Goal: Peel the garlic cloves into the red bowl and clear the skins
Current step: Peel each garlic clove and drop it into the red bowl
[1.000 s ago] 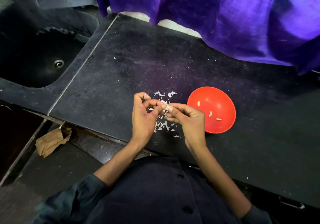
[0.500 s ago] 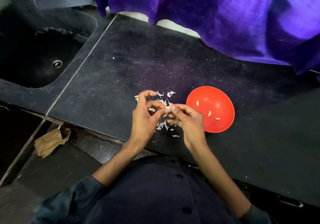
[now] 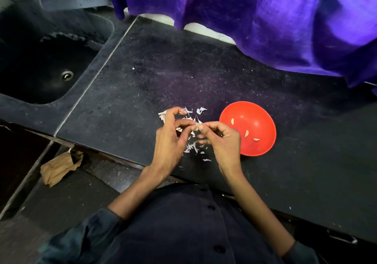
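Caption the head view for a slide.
Both hands pinch a garlic clove above scattered skins, beside the red bowl.

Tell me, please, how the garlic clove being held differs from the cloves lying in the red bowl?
The held clove is pinched between the fingertips of the left hand and right hand, above the skins; the bowl cloves lie loose in the red bowl. The held clove looks pale and partly hidden; the bowl cloves show fully, yellowish. All are small.

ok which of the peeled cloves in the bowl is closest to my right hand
The clove at the bowl's upper left, nearest the right hand. The other two cloves lie farther right, toward the bowl's middle.
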Demonstrator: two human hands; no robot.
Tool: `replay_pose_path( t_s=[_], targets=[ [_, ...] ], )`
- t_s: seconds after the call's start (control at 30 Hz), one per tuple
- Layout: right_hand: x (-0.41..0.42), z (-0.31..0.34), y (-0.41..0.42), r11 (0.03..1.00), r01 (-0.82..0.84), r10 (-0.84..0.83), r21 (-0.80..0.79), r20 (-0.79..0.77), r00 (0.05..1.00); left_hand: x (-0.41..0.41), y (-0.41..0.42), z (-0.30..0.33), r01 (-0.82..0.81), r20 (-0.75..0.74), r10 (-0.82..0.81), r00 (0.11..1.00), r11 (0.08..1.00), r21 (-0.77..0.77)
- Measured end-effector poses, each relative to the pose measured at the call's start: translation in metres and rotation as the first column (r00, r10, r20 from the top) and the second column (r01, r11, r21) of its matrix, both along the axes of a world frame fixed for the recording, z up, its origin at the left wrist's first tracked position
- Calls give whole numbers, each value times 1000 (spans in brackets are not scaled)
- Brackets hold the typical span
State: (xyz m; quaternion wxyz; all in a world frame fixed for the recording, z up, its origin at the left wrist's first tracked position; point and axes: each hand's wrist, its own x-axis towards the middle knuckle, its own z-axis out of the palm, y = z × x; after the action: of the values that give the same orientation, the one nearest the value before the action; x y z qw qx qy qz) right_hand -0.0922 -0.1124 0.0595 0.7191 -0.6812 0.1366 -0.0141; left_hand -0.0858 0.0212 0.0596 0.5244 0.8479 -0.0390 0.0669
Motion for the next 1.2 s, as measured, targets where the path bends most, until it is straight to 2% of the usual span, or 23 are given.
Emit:
replay_pose_path(
  t_s=[0.1, 0.33, 0.5, 0.73, 0.9, 1.07, 1.2],
  targets=[
    [0, -1, 0, 1000, 4, -4, -21, 4, 1000, -1, 1, 1, 23, 24, -23, 999, 1000, 15],
    [0, 0, 0, 1000, 5, -5, -26, -5, 1000, -3, 0, 2, 30, -20, -30, 999, 999, 16],
    [0, 0, 0, 999, 2, -2, -34, -7, 1000, -4, -1, 3, 27, -8, -28, 1000, 999, -30],
    [-1, 1, 0, 991, -35, 41, 130, -43, 998, 2, -2, 1, -63, -110, 41, 993, 977, -204],
    [-1, 1, -1, 967, -24, 46, 254, -81, 996, 5, 5, -4, -42, -185, -33, 982, 921, -386],
    [0, 1, -4, 911, 18, 51, 412, -156, 986, 3, 3, -3, -2, -203, -102, 974, 890, -455],
    [1, 1, -5, 882, 15, 75, 470, -173, 982, 4, 3, -3, -9, -214, -107, 971, 878, -478]
  ],
)
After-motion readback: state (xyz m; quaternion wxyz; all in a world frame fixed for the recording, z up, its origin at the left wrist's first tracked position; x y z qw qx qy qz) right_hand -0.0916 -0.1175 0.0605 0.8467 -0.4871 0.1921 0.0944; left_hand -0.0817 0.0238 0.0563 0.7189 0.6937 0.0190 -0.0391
